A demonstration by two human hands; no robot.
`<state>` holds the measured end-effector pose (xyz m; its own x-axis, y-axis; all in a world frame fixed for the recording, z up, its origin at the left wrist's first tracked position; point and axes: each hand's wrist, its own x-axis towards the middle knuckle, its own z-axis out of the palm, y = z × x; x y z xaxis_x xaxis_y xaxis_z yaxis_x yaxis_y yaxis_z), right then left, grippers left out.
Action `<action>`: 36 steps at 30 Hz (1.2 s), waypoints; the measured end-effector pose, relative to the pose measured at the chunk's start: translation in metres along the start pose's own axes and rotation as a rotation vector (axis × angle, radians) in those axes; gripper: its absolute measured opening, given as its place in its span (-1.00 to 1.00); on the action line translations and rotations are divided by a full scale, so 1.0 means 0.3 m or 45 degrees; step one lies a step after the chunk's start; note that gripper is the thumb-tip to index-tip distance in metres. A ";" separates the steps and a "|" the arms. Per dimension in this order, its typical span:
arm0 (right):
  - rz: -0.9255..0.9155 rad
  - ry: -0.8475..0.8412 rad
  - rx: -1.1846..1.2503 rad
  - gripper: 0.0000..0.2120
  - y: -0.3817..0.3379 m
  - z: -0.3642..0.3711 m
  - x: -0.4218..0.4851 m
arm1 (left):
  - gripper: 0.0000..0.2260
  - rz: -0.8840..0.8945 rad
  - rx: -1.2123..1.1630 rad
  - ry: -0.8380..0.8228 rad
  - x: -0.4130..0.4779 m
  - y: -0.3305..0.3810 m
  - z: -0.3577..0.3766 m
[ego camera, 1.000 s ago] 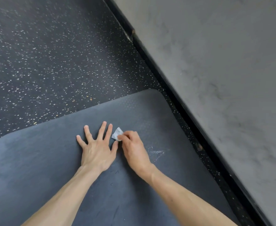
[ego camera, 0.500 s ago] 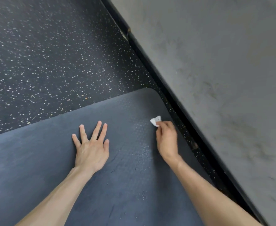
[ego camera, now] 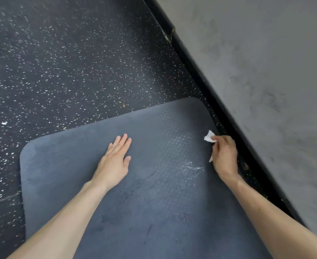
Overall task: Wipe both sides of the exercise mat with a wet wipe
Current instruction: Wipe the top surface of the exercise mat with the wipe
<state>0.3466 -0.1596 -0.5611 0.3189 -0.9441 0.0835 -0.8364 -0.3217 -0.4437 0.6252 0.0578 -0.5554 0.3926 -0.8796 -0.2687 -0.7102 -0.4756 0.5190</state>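
Floor of black rubber with little white specks spreads out past the fingertips of both hands. Beside it stands a big grey wall, just past the right fingers, with a black strip along its bottom.

On the floor lies the dark blue-grey foam exercise mat, flat, with one side up. It is under both hands, and its rounded far edge is a bit beyond the fingers.

The left hand rests flat on the mat, fingers straight and close together, holding nothing. The right hand is at the mat's right edge, near the black strip. Its fingers are curled and pinch a small white crumpled wet wipe, which sticks out above the fingertips. I cannot tell if the wipe touches the mat.

Between the two hands, nearer the right fingers, there are shiny wet streaks on the mat. So that part looks wiped. The part left of the left fingers looks dry and dull, so I think it is not wiped yet. The under side cannot be seen; the mat has to be turned over for that. My guess is that the job is less than half done.
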 end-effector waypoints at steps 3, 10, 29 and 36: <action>-0.037 0.015 0.061 -0.77 -0.109 0.044 -0.051 | -0.49 0.012 0.001 0.007 -0.001 -0.005 0.004; -0.560 -0.345 0.214 -0.73 -0.464 0.221 -0.335 | -0.47 0.049 0.132 0.018 -0.009 -0.007 0.011; -0.256 -0.238 0.177 -0.75 -0.435 0.193 -0.292 | -0.48 -0.076 0.238 -0.011 -0.090 -0.059 -0.007; -0.454 -0.361 0.103 -0.73 -0.430 0.182 -0.301 | -0.48 -0.089 0.165 0.076 -0.162 -0.138 -0.046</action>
<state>0.4499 -0.0290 -0.5600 0.6991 -0.7150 0.0008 -0.6186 -0.6054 -0.5008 0.6436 0.1204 -0.5526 0.4751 -0.8437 -0.2498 -0.7478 -0.5368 0.3908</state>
